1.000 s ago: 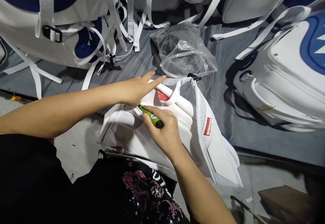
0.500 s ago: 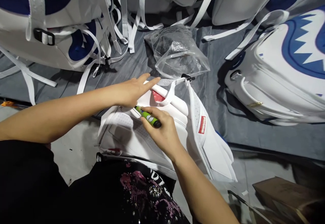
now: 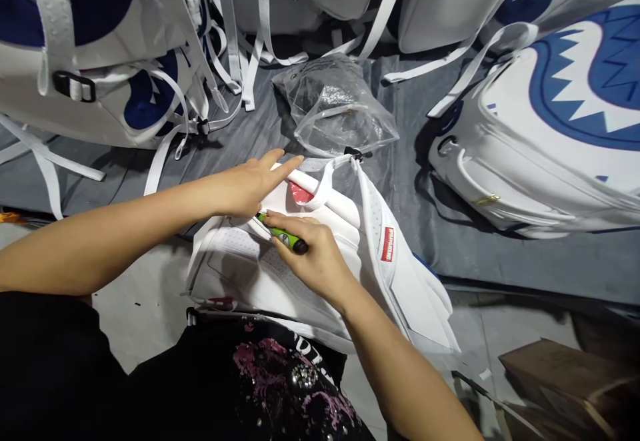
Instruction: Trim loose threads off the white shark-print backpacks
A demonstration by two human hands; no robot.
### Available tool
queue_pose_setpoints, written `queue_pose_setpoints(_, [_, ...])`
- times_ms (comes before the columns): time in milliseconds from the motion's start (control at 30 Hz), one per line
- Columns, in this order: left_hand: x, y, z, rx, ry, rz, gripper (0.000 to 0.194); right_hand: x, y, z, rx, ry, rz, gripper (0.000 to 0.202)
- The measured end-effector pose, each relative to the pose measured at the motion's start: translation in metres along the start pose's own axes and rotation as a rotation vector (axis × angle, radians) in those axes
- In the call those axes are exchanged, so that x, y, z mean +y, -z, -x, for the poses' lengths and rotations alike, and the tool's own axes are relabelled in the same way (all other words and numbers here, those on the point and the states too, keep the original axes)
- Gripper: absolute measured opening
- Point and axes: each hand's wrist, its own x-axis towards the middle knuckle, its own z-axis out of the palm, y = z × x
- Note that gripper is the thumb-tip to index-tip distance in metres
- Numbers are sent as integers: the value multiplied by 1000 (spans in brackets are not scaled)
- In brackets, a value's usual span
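Note:
A white backpack [image 3: 280, 274] lies at the table's front edge against my body, its shoulder strap with a red label [image 3: 388, 244] on the right. My right hand [image 3: 315, 254] is closed around a green tool with a black end [image 3: 284, 233]; its far tip meets the white material beside my other hand. Flat on the upper left part of the bag rests my left hand [image 3: 250, 184], fingers spread, holding nothing. A red patch [image 3: 301, 192] shows near its fingertips.
Beyond the bag lies a clear plastic bag [image 3: 345, 108] on the grey table cover [image 3: 405, 134]. White and blue backpacks stand at left [image 3: 65, 108] and right [image 3: 530, 154], with loose straps. A brown box [image 3: 565, 381] sits low at right.
The view has shifted slightly, moving most objects a little to the left. The green tool is tilted a bit flatter in my right hand. My left hand stays on the bag.

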Motion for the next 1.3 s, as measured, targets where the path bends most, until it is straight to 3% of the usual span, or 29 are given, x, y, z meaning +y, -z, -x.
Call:
queue_pose_setpoints(133, [-2,-2,-1,-15,-2,32,105,-3,3,0,-4,8,101,33])
queue_pose_setpoints(467, [5,2,0,-60,67,107,108,-5,4,-2,-58,2,34,33])
queue_pose_setpoints(800, [2,-3,-2,-24,49,67,109,-7,-2,2,54,-53,141,29])
queue_pose_setpoints(1100, [-3,-12,-1,45,25,60,99,-5,-21,-3,115,-117,85,27])
queue_pose_setpoints(1167, [-2,-12,1,41,31,51,98,-11,-11,-6,47,-159,-40,20])
queue_pose_setpoints(1233, [0,-11,5,48,30,59,96,-19,12,-8,34,-147,-166,15])
queue_pose_setpoints(1300, [3,-11,9,67,20,64,94,-22,45,-12,184,-32,-199,13])
